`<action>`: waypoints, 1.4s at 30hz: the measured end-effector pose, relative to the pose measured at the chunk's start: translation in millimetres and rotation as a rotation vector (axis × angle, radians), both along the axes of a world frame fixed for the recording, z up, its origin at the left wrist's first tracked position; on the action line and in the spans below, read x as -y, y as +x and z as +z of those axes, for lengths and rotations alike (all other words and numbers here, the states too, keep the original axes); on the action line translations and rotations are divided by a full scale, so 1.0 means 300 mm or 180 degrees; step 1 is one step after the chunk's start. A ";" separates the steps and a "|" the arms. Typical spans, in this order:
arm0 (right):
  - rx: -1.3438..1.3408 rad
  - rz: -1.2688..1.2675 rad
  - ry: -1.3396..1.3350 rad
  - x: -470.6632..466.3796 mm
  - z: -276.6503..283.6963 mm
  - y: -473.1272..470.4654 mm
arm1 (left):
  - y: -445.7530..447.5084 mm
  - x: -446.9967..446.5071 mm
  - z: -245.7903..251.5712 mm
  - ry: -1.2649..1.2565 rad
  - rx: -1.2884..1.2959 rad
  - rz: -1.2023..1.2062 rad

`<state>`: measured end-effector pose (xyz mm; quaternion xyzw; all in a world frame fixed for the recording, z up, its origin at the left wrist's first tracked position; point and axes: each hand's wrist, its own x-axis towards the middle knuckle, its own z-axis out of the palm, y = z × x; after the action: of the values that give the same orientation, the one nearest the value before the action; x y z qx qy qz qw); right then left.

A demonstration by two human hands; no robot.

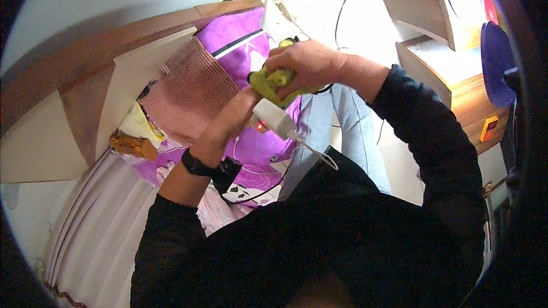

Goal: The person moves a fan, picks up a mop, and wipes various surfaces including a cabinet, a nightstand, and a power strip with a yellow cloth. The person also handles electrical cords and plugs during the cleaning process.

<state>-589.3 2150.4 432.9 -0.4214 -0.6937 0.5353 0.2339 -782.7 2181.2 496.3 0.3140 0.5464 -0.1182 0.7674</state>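
My right hand grips a bunched yellow-green item with dark bits at its ends; it looks soft, but its kind is unclear. Against its lower left side is my left hand, whose fingers are mostly hidden. Just below my left hand is a white power adapter, with a white cable running from its end towards my lap. Beside the adapter a small red light glows on a partly hidden pale block. A black watch is strapped around my left wrist.
Purple patterned bedding lies under my left arm, with a brown woven cloth over it. A black boxy item rests near the watch. Wooden furniture stands at right, carrying an orange box. Loose cables trail across the floor.
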 end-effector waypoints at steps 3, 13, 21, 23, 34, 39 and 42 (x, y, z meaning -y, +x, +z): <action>-0.0333 -0.0522 0.0320 0.020 -0.108 0.100 | -0.023 -0.025 0.009 -0.0108 0.0024 -0.0226; -0.0980 -0.3193 -0.2016 0.389 -0.235 0.394 | -0.083 0.012 -0.013 -0.0245 -0.0040 0.0492; -0.2249 -0.5974 -0.1533 0.704 -0.296 0.374 | -0.087 0.078 -0.067 -0.0403 -0.0305 0.1036; -0.2675 -0.5987 -0.1350 0.744 -0.314 0.431 | -0.098 0.074 -0.071 -0.0460 -0.0376 0.1014; -0.0154 -0.2493 -0.1016 0.611 -0.291 0.071 | -0.047 0.141 -0.110 -0.0783 0.0023 0.1536; -0.3016 -0.3169 -0.2863 0.360 -0.136 -0.015 | -0.019 0.180 -0.075 -0.0869 -0.0160 0.1373; -0.2501 -0.2578 -0.2678 0.316 -0.104 -0.004 | 0.004 0.190 -0.065 -0.0943 -0.0014 0.1073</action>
<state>-590.6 2055.5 401.7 -0.4767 -0.0805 0.7415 0.4652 -781.6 2124.3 476.7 0.1019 0.5695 -0.0679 0.8128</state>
